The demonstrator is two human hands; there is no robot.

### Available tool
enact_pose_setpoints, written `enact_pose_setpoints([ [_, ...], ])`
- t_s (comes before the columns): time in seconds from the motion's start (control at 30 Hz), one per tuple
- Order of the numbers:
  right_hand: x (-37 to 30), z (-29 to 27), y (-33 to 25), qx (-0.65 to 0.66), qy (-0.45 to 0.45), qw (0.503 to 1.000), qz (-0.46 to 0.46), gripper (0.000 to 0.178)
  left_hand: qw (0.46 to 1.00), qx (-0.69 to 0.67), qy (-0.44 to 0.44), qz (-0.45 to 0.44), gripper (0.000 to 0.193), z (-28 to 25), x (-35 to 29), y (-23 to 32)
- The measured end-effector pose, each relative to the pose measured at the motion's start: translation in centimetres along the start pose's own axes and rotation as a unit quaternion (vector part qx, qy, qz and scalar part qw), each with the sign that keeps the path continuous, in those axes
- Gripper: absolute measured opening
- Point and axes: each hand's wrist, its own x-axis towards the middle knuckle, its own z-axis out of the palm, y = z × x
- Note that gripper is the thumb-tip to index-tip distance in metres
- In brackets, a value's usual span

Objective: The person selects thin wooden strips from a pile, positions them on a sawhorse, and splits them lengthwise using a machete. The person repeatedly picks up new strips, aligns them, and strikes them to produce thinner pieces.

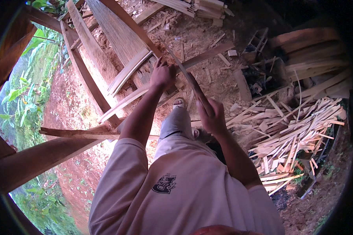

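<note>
My right hand (213,119) is closed round the handle of a long, slightly curved machete (189,78). Its narrow blade points away and to the left, passing just right of my left hand (163,74). That hand is closed at the near end of a long reddish-brown wooden board (135,27), which stands on edge and runs off toward the far left. Whether the blade touches the wood, I cannot tell. Beside the board lies a wide grey plank (117,29), with a short pale piece of wood (129,72) across its near end.
A heap of offcut sticks (290,133) lies at the right, below stacked timber (313,51). Another plank (208,55) lies across the chip-strewn ground ahead. Wooden beams (47,156) cross on the left, with a reddish earth slope (66,102) and greenery (23,94) beyond.
</note>
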Motion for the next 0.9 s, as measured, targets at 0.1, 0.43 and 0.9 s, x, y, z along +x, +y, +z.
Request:
enact_pose_setpoints([
  [0.1, 5.3, 2.3, 2.0, -0.009, 0.003, 1.000, 0.002, 0.023, 1.000, 0.020, 0.009, 0.001, 0.024, -0.3, 0.1, 0.5],
  [0.43, 0.9, 1.2, 0.0, -0.009, 0.012, 0.999, 0.036, 0.019, 1.000, -0.004, -0.008, -0.004, 0.027, -0.5, 0.6, 0.7],
  [0.9, -3.8, -1.1, 1.6, -0.250, 0.067, 0.947, -0.190, 0.013, 1.000, 0.004, -0.023, -0.008, 0.028, -0.7, 0.1, 0.0],
])
